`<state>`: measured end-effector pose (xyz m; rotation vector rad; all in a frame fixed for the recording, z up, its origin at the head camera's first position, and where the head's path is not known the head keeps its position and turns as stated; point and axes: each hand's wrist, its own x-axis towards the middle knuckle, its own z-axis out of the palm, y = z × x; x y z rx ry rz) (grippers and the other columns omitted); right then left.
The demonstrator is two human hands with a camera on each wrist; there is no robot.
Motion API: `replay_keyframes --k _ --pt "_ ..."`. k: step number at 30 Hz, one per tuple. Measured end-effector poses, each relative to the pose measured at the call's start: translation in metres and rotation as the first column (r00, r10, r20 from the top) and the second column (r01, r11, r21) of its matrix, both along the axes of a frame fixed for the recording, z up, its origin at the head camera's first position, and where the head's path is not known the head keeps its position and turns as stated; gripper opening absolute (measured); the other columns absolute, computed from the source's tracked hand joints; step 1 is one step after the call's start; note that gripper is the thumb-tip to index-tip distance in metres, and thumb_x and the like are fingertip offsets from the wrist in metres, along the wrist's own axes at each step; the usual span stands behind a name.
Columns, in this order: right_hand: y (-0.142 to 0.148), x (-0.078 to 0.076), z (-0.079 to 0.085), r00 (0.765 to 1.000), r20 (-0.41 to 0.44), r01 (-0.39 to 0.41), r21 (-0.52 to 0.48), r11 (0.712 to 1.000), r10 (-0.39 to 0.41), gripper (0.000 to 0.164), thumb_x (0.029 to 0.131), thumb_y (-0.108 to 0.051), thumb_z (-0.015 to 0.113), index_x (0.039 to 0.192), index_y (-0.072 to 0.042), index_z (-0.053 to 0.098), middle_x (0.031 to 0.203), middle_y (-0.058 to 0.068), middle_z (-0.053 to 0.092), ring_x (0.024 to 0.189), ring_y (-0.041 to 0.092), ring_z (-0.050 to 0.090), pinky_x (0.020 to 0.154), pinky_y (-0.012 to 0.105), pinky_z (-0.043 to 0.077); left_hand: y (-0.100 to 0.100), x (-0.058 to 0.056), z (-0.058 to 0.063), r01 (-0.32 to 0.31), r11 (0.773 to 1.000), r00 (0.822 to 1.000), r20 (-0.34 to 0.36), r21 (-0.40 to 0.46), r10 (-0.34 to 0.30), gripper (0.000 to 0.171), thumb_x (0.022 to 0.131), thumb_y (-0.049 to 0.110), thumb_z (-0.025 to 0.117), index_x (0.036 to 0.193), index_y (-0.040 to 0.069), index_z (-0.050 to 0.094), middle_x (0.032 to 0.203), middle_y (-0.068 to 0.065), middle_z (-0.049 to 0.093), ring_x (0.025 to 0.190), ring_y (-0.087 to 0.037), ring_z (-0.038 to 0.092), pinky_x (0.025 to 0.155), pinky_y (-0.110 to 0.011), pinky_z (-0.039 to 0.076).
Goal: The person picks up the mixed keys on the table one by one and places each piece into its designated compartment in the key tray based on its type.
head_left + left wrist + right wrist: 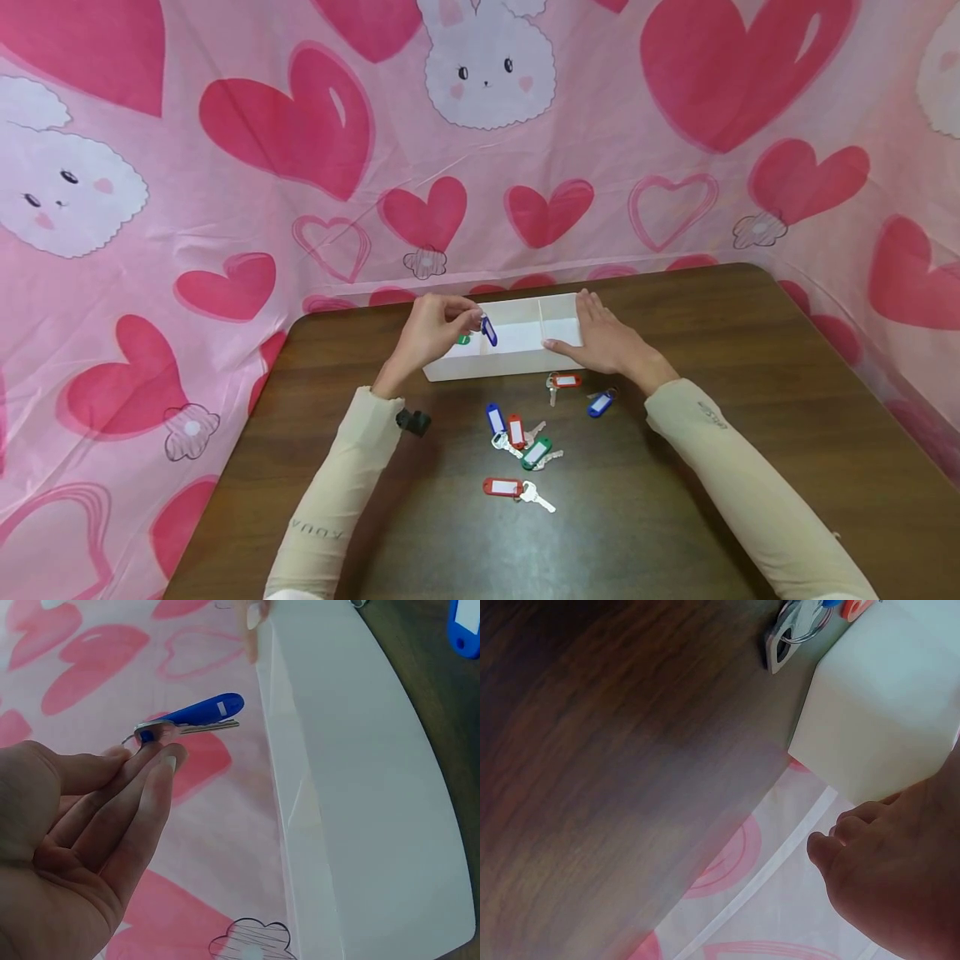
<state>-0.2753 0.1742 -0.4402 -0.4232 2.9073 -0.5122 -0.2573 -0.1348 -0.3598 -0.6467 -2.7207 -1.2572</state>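
My left hand [432, 332] pinches the ring of a key with a blue tag [489, 331] above the white divided box [510, 363]. In the left wrist view the blue tag [206, 711] and its key point away from the fingertips. A green tag [463, 339] shows inside the box's left compartment, partly behind the left hand. My right hand [609, 340] rests on the box's right end, its thumb at the front wall and fingers toward the back; in the right wrist view the hand [892, 862] lies against the end of the box [885, 697].
On the brown table [420, 533] before the box lie several tagged keys: a red tag [566, 381], a blue tag [601, 403], a blue tag [495, 419], a red tag [516, 432], a green tag [536, 452] and a nearer red tag [502, 487]. A pink heart-patterned cloth [480, 158] hangs behind.
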Motion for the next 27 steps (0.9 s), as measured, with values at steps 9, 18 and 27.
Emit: replay_keyframes --k 9,18,27 --pt "0.0 0.0 0.0 1.0 -0.001 -0.005 0.0 1.0 0.005 0.126 0.091 -0.087 0.043 0.166 0.003 -0.003 0.176 0.024 -0.003 0.165 0.043 -0.001 0.133 0.058 0.013 0.003 -0.009 -0.001 0.017 1.0 1.0 0.019 0.026 -0.017 0.016 0.101 0.017 0.072 0.106 0.005 0.081 0.098 -0.013 0.082 0.09 -0.031 0.082 0.074 -0.035 0.067" --pt "0.001 -0.001 0.001 1.0 0.004 0.001 0.003 1.0 -0.001 0.127 0.09 -0.088 0.043 0.166 0.003 -0.003 0.177 0.024 -0.003 0.165 0.042 -0.001 0.133 0.058 0.014 0.008 -0.016 -0.001 -0.004 1.0 0.999 0.04 -0.004 0.004 0.018 0.101 0.019 0.072 0.107 0.005 0.081 0.096 -0.011 0.083 0.085 -0.022 0.081 0.075 -0.034 0.067" --pt "0.0 -0.001 0.001 1.0 0.003 0.0 0.009 1.0 0.0 0.127 0.091 -0.087 0.043 0.166 0.004 -0.003 0.177 0.024 -0.003 0.165 0.043 -0.001 0.133 0.058 0.014 0.012 -0.023 -0.002 0.004 1.0 0.999 0.053 -0.013 -0.003 0.021 0.101 0.019 0.072 0.111 0.003 0.08 0.097 -0.012 0.083 0.085 -0.023 0.081 0.076 -0.035 0.067"
